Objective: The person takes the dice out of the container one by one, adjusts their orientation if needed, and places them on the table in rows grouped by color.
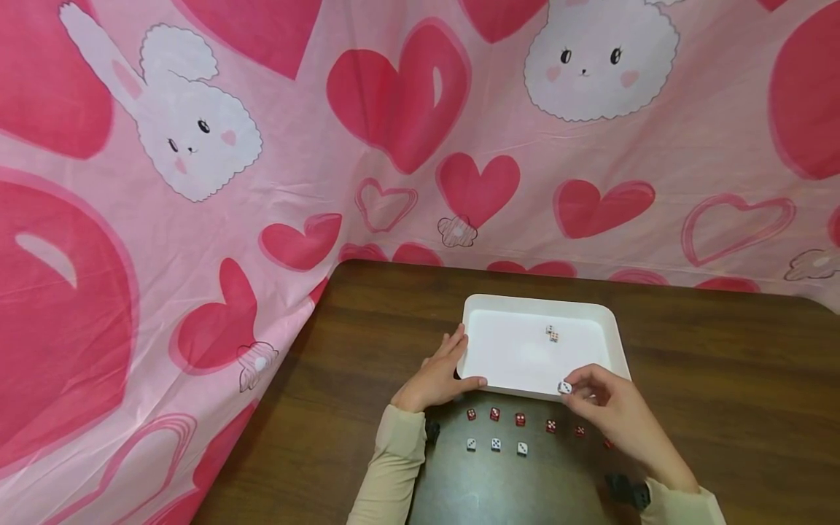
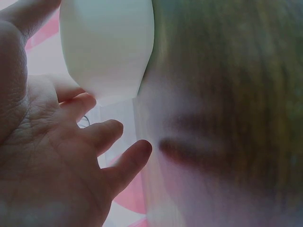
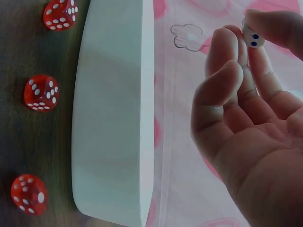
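Over tray (image 1: 610, 321) rim, right hand (image 1: 613, 412) pinches white die (image 1: 564, 387); wrist view shows pips; left hand (image 1: 436, 375) steadies tray, fingers straight.

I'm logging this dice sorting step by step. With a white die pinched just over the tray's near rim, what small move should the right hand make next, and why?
Probably carry it a little forward over the tray floor and let go. The right hand pinches the white die right at the near rim of the white tray, where a drop might bounce out. The left hand steadies the tray's corner, and two dice already lie inside.
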`<state>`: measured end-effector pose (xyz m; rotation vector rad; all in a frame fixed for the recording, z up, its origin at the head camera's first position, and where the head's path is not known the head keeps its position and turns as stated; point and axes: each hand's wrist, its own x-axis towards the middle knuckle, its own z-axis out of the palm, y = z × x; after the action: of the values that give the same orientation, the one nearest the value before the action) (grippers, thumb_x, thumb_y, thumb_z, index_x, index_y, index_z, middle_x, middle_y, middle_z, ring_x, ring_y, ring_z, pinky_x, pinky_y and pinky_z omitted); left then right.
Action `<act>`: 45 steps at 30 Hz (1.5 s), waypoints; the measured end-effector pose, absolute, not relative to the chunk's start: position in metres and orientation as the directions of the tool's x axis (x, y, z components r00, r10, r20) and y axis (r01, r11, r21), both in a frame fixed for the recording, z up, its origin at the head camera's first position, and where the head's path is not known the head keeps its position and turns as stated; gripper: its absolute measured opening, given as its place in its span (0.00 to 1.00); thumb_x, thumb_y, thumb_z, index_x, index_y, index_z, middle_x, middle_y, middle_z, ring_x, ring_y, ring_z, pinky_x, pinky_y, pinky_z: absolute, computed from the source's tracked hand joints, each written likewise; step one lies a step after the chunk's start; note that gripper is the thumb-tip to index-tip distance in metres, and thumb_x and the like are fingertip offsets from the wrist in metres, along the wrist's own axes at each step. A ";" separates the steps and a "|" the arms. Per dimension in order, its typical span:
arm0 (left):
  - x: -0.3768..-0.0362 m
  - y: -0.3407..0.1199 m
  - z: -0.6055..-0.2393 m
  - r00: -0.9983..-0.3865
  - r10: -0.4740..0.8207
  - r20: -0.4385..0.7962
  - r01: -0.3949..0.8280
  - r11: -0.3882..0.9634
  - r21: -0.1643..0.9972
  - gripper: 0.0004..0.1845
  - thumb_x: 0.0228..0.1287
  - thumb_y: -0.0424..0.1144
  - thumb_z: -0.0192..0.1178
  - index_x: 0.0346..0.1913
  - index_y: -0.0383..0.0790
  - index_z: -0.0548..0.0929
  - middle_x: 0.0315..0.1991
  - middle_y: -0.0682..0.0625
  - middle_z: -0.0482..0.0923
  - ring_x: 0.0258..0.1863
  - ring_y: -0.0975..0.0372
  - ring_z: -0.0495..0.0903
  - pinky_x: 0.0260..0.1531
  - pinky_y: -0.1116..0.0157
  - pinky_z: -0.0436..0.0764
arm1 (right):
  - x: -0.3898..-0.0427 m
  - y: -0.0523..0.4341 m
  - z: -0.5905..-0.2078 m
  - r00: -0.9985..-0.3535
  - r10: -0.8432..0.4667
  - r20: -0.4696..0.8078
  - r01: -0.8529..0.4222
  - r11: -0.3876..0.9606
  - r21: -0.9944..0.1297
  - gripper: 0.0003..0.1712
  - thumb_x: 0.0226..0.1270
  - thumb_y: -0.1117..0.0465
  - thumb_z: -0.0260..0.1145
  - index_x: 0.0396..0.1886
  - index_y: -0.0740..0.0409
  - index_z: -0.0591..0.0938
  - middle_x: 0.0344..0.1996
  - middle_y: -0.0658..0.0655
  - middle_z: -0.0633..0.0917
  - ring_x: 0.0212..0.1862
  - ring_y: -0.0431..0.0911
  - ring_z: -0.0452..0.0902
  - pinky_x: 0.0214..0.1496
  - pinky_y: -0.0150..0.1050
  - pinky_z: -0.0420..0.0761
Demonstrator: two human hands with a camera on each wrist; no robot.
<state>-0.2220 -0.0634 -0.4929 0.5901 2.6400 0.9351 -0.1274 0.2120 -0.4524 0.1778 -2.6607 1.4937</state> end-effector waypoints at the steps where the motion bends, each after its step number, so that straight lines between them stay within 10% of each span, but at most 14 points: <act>1: -0.222 -0.063 -0.493 -0.878 0.463 -0.123 0.282 0.708 0.648 0.51 0.60 0.61 0.61 0.77 0.43 0.48 0.79 0.61 0.35 0.78 0.56 0.38 0.69 0.36 0.49 | -0.126 0.212 -0.452 -0.990 -0.062 0.131 -0.144 0.510 -0.848 0.11 0.56 0.66 0.72 0.37 0.60 0.80 0.27 0.51 0.83 0.26 0.39 0.78 0.25 0.33 0.76; 45: -0.224 -0.065 -0.493 -0.870 0.475 -0.132 0.269 0.682 0.680 0.51 0.60 0.60 0.61 0.77 0.43 0.48 0.79 0.61 0.34 0.79 0.56 0.36 0.69 0.36 0.46 | -0.096 0.208 -0.491 -0.970 -0.238 0.039 -0.178 0.599 -0.781 0.08 0.52 0.65 0.72 0.29 0.55 0.80 0.20 0.41 0.78 0.24 0.28 0.70 0.27 0.29 0.71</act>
<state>-0.2239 -0.0650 -0.4931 0.5913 2.5977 0.9818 -0.0957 0.2077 -0.4910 0.3745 -2.8707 1.3893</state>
